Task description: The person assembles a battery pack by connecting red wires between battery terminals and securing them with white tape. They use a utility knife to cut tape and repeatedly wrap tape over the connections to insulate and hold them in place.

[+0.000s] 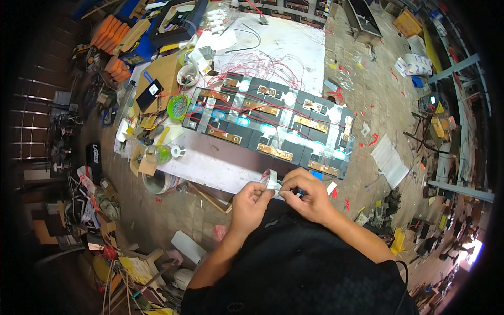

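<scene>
By batts point(254, 118): L hand point(249, 203), R hand point(311, 197) on tape point(271, 179).

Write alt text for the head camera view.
A person's left hand and right hand meet at a roll of pale tape. Beyond, black blocks with copper strips and tangled red wires rest on a white surface.

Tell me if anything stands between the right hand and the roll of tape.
Nothing visible does: the left hand holds the roll of tape, with the right hand close beside it.

Black shirt point(299, 257), faint outlined marking point(235, 306), bare forearms point(362, 239)
</scene>
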